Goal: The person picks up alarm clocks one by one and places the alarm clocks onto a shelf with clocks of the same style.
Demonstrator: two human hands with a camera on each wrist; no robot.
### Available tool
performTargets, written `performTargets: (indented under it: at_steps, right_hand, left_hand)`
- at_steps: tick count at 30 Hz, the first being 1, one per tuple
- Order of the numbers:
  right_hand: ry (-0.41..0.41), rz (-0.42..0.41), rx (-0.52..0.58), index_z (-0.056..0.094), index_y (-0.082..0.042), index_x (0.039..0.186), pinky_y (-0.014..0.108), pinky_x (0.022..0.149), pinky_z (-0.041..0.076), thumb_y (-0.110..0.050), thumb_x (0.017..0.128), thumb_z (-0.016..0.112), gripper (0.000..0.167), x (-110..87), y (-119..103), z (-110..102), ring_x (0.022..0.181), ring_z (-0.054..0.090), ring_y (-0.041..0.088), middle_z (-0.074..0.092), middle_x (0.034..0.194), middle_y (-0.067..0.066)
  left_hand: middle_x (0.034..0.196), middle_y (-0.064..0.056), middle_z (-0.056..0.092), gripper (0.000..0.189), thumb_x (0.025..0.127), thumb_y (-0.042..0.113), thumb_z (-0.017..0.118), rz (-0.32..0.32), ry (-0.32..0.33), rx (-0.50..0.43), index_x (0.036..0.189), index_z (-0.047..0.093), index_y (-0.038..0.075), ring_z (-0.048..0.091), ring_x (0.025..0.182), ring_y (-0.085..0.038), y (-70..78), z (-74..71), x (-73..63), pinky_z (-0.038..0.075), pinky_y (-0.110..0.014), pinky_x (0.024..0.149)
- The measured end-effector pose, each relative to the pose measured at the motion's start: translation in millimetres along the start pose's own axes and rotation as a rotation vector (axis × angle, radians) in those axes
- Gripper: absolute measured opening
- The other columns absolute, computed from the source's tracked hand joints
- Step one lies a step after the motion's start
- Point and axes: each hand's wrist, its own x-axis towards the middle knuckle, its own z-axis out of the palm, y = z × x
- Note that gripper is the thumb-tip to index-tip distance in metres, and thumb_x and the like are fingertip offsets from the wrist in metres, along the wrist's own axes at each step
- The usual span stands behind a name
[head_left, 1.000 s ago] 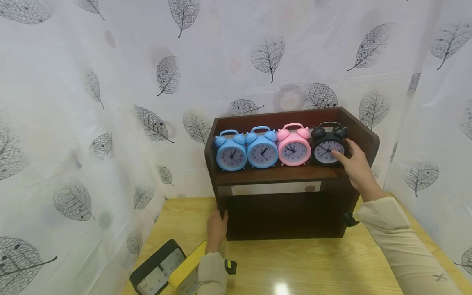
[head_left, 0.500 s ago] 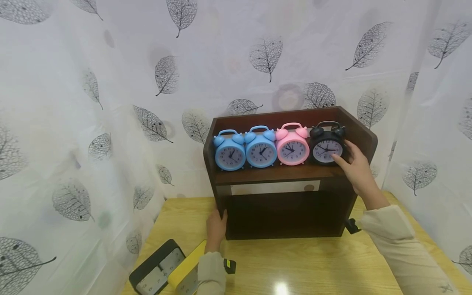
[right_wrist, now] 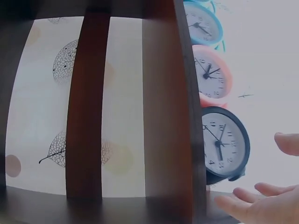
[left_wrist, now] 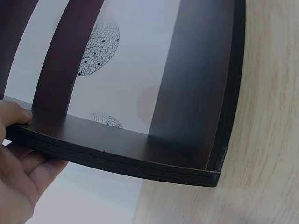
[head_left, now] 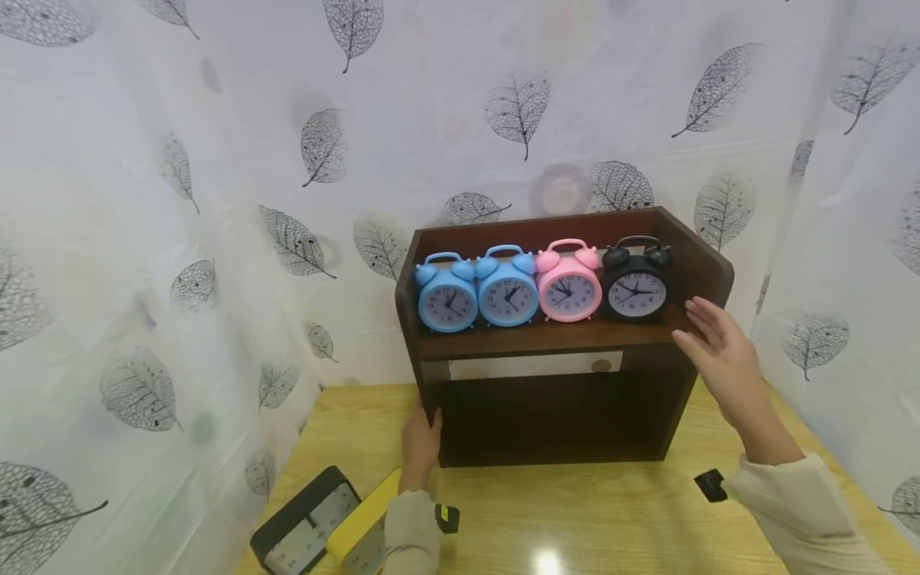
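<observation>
My left hand (head_left: 420, 438) grips the left side panel of a dark brown wooden shelf (head_left: 532, 343). In the left wrist view the thumb lies on the panel's inner face and the fingers are on its outer side. On the upper board stand two blue twin-bell alarm clocks (head_left: 448, 302), a pink alarm clock (head_left: 569, 291) and, at the right end, a black alarm clock (head_left: 636, 289), all upright in a row. My right hand (head_left: 726, 363) is apart from the black clock, in front of the shelf's right side, fingers extended and holding nothing.
A black-framed clock (head_left: 307, 523) and a yellow-framed clock (head_left: 366, 527), both rectangular, lie at the front left of the wooden table (head_left: 575, 511). A white leaf-print curtain (head_left: 446, 120) hangs behind and at both sides.
My right hand has let go of the black alarm clock and drawn back to the right and down. My left hand keeps its grip on the shelf panel.
</observation>
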Motion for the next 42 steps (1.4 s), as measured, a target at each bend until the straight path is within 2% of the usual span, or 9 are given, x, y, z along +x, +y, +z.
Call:
performTargets:
  at_steps: [5, 9, 16, 22, 25, 29, 33, 38, 42]
  right_hand:
    - [0.137, -0.049, 0.24, 0.042, -0.008, 0.138, 0.0, 0.087, 0.04, -0.003, 0.091, 0.057, 0.049, -18.0, 6, -5, 0.116, 0.048, -0.009, 0.054, 0.127, -0.013]
    - [0.259, -0.026, 0.484, 0.053, -0.009, 0.124, 0.002, 0.083, 0.043, 0.009, 0.086, 0.057, 0.041, -24.1, 15, -7, 0.109, 0.055, -0.002, 0.061, 0.114, -0.01]
    - [0.433, 0.089, 0.581, 0.056, -0.007, 0.115, 0.006, 0.077, 0.047, 0.018, 0.082, 0.057, 0.042, -26.3, 40, 1, 0.102, 0.059, 0.003, 0.062, 0.106, -0.005]
    - [0.409, 0.172, 0.485, 0.053, -0.012, 0.116, 0.003, 0.076, 0.046, 0.014, 0.081, 0.06, 0.044, -25.9, 69, 11, 0.099, 0.057, -0.001, 0.059, 0.106, -0.011]
    - [0.362, 0.203, 0.323, 0.049, -0.01, 0.126, 0.002, 0.079, 0.044, 0.005, 0.083, 0.064, 0.047, -26.6, 82, 19, 0.101, 0.053, -0.006, 0.054, 0.111, -0.016]
    - [0.305, 0.218, 0.075, 0.043, -0.005, 0.136, 0.0, 0.08, 0.04, -0.006, 0.085, 0.066, 0.056, -27.4, 97, 32, 0.107, 0.047, -0.009, 0.053, 0.127, -0.002]
    - [0.293, 0.185, -0.053, 0.042, -0.003, 0.138, -0.001, 0.075, 0.035, -0.008, 0.085, 0.065, 0.058, -28.3, 109, 43, 0.116, 0.053, 0.012, 0.051, 0.133, 0.018]
    - [0.342, 0.083, -0.157, 0.043, 0.001, 0.134, -0.003, 0.069, 0.029, -0.001, 0.083, 0.061, 0.055, -27.9, 123, 52, 0.111, 0.054, 0.043, 0.056, 0.122, 0.028]
    - [0.377, 0.027, -0.184, 0.043, 0.004, 0.132, 0.025, 0.076, 0.044, 0.002, 0.082, 0.058, 0.052, -26.9, 127, 56, 0.101, 0.055, 0.047, 0.057, 0.114, 0.032]
  left_hand:
    - [0.109, -0.034, 0.061, 0.052, 0.094, 0.016, 0.053, 0.011, 0.003, -0.004, 0.133, 0.038, -0.015, 0.065, 0.088, -0.04, -1.1, 1.2, -0.4, 0.054, -0.047, 0.073]
    - [0.11, -0.034, 0.061, 0.053, 0.095, 0.017, 0.052, 0.002, 0.001, -0.015, 0.134, 0.037, -0.015, 0.066, 0.088, -0.04, -0.4, 1.2, -1.0, 0.054, -0.047, 0.073]
    - [0.109, -0.034, 0.062, 0.052, 0.095, 0.018, 0.052, -0.002, -0.003, -0.013, 0.134, 0.038, -0.013, 0.065, 0.087, -0.041, 1.8, 1.2, -1.3, 0.054, -0.048, 0.072]
    - [0.105, -0.033, 0.063, 0.05, 0.094, 0.018, 0.053, 0.007, 0.006, 0.0, 0.132, 0.041, -0.014, 0.064, 0.09, -0.043, 0.7, 2.6, -1.4, 0.053, -0.049, 0.073]
    - [0.1, -0.033, 0.064, 0.048, 0.094, 0.018, 0.053, 0.009, 0.016, 0.011, 0.128, 0.044, -0.015, 0.065, 0.086, -0.043, -0.4, 2.3, -0.4, 0.054, -0.048, 0.07]
    - [0.1, -0.034, 0.064, 0.049, 0.093, 0.019, 0.055, 0.003, 0.031, -0.006, 0.128, 0.045, -0.014, 0.064, 0.086, -0.043, -2.4, 2.2, 0.4, 0.053, -0.049, 0.071]
    - [0.111, -0.035, 0.061, 0.052, 0.093, 0.02, 0.055, -0.008, 0.017, -0.048, 0.132, 0.042, -0.013, 0.063, 0.095, -0.045, -3.3, 2.3, -0.4, 0.052, -0.051, 0.079]
    - [0.118, -0.034, 0.058, 0.053, 0.093, 0.019, 0.055, -0.019, -0.003, -0.098, 0.134, 0.04, -0.012, 0.059, 0.105, -0.045, -1.2, -0.7, -0.9, 0.05, -0.052, 0.087]
    - [0.125, -0.033, 0.055, 0.057, 0.091, 0.017, 0.058, -0.024, 0.011, -0.168, 0.137, 0.038, -0.008, 0.056, 0.111, -0.046, 0.4, -3.2, -1.5, 0.048, -0.054, 0.09]
